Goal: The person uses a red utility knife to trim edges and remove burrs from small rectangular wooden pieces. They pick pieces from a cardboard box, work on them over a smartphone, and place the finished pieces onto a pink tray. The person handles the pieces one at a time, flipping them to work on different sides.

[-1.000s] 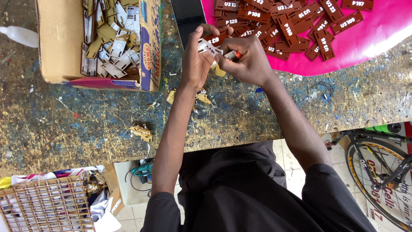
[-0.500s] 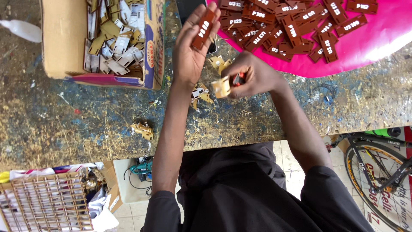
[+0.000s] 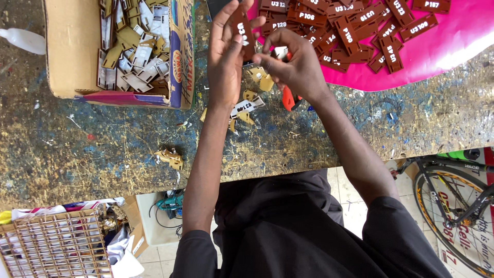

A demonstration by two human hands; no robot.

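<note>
My left hand (image 3: 225, 62) holds up a brown rectangular tag (image 3: 243, 30) with white characters, pinched between thumb and fingers. My right hand (image 3: 296, 67) is closed around a small orange-handled tool (image 3: 287, 98), its fingertips touching the tag's lower edge. Both hands hover over the paint-spattered workbench (image 3: 103, 149), at the near edge of a pink sheet (image 3: 442, 54). Several more brown tags (image 3: 360, 25) lie spread on that sheet. Pale backing scraps (image 3: 246, 109) lie on the bench below my hands.
An open cardboard box (image 3: 72, 56) of pale and tan cut pieces stands at the left. A white bottle (image 3: 23, 40) lies beyond it. Another scrap (image 3: 172, 157) lies mid-bench. A wooden lattice (image 3: 51, 244) and a bicycle wheel (image 3: 453, 206) are on the floor.
My left hand has brought the tag back towards my right hand. The right hand has risen from the scraps to meet the tag; the yellowish scrap it held is gone.
</note>
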